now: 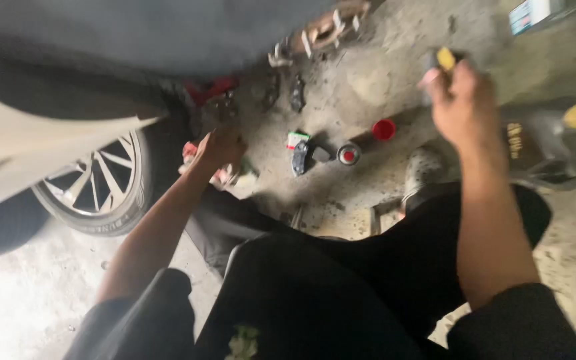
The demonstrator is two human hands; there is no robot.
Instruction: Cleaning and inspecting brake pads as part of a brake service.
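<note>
My right hand (465, 100) pinches a yellow-capped tool (444, 60); left hand (221, 145) grips a rag (225, 175) low — keep both steady.

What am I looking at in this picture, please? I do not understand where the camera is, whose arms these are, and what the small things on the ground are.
There is one picture, taken by a camera worn on a person's head, looking down. The two bare arms belong to that person, who is low over a dusty concrete floor in dark trousers.

The left hand reaches down to small red and white items beside a car wheel; the blur hides whether it grips them. The right hand is raised and closed on a small tool with a yellow end; its exact kind is too blurred to tell.

Between the hands lie a red cap, a small round can and a dark flat part. At the right stands a dark container with a yellow cap. More metal parts lie further away.
</note>
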